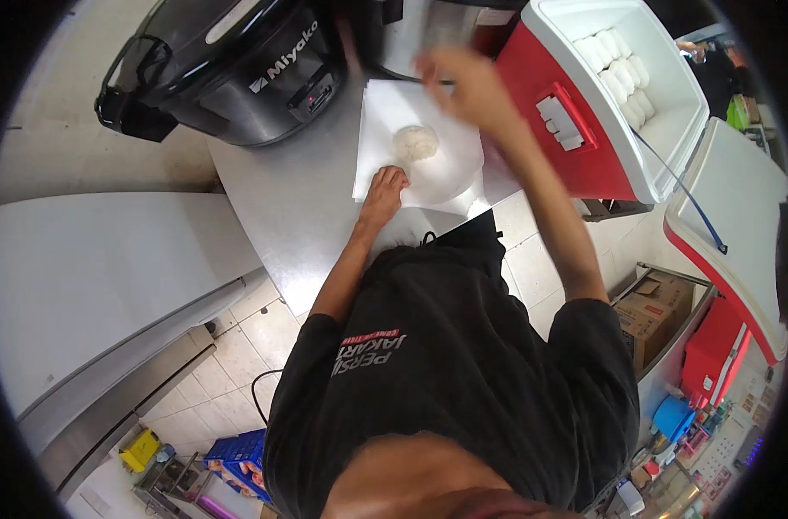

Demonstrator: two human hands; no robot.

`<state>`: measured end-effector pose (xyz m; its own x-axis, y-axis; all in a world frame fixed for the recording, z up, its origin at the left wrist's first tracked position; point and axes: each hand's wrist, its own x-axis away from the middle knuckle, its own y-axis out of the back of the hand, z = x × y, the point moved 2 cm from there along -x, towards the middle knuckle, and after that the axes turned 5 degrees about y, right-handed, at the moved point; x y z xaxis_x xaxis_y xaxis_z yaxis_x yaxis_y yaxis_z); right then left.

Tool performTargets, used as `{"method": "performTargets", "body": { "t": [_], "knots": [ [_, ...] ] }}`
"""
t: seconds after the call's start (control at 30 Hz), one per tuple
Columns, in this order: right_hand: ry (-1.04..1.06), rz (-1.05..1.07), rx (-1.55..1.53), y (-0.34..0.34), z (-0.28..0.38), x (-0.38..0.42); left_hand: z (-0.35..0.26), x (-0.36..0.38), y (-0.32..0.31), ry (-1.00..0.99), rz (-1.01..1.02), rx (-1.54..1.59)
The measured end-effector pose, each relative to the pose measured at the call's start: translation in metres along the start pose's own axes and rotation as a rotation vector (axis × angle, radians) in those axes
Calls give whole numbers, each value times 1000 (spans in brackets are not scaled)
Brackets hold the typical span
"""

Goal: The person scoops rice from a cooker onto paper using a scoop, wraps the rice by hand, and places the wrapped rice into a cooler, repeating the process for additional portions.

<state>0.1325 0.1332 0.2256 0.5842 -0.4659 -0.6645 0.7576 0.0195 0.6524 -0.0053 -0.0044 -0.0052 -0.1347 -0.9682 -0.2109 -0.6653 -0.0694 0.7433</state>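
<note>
On a stack of white paper sheets (376,112) lies a rounded mound of white rice (415,144). My left hand (384,192) rests at the near left edge of the paper, fingers curled in beside the mound; whether they grip the sheet is hidden. Above the far right part of the paper, my right hand (465,85) is raised and smeared by motion, so its fingers are unclear. A black Miyako rice cooker (273,78) stands to the left, and a second cooker (420,39) is just beyond my right hand.
An open red cooler (549,112) at the right holds several white wrapped bundles (614,73). Its white lid (744,208) hangs open on the right. The metal table (273,225) ends near my body. Cardboard boxes (653,316) are lower right.
</note>
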Motion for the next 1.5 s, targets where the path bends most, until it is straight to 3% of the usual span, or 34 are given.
{"method": "performTargets", "body": {
  "t": [0.03,0.1,0.13,0.2,0.27,0.4,0.47,0.6,0.73,0.8,0.87,1.1,1.37,1.5],
  "knots": [
    [-174,343,-94,-20,1,34,-1,0,0,-3,-10,3],
    [-198,796,-180,-48,-10,106,3,0,-3,-1,-10,18],
    [-358,1047,-43,-56,-13,138,4,1,-3,-8,-11,22],
    [-406,1167,1,-59,-12,176,-3,-1,4,21,-14,50],
    [-353,974,-53,-57,-22,206,-4,0,5,42,4,34],
    [-471,919,-100,-46,-10,220,-2,-1,4,39,10,48],
    [-393,626,-36,-49,4,222,-2,-1,3,72,6,57],
    [-349,504,-118,-64,-9,238,-1,0,4,49,-24,89],
    [-340,537,-141,-78,-30,247,-13,1,15,53,-29,136],
    [-437,534,-73,-78,-28,238,-22,2,22,23,-49,128],
    [-413,495,-80,-75,-23,235,-29,5,27,-12,35,31],
    [-421,484,-86,-72,-11,232,-6,-2,11,-18,4,65],
    [-515,241,66,-67,-1,215,-26,-23,35,300,74,264],
    [-548,211,44,-62,-19,219,-35,-16,53,128,13,79]
  ]
}}
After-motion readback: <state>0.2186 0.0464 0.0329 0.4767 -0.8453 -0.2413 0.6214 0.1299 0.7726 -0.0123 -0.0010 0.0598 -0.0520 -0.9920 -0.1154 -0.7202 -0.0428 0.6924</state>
